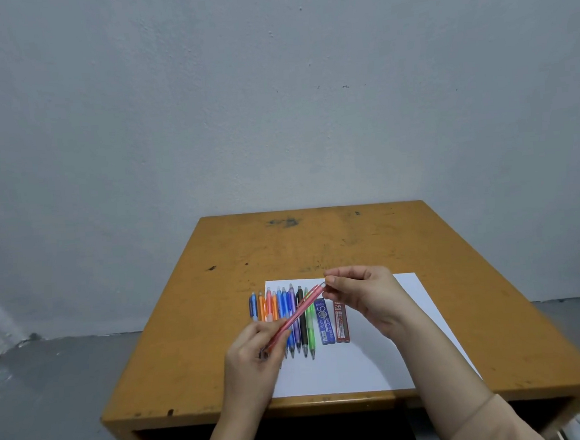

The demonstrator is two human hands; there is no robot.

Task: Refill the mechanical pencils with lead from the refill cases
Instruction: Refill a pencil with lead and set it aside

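A pink mechanical pencil [297, 314] slants above the table, its cap end up to the right. My left hand [256, 351] grips its lower barrel near the tip. My right hand [362, 292] pinches the cap end with thumb and forefinger. Under it, several mechanical pencils [288, 309] in blue, orange, purple, black and green lie side by side on a white sheet of paper [360, 362]. To their right lie a blue lead refill case [326, 322] and a red lead refill case [341, 322], both flat on the paper.
The paper lies on a worn yellow-brown wooden table [318, 245] that stands against a grey wall. The table's front edge [294, 406] is close to me, with an open shelf space beneath it. Grey floor shows on the left.
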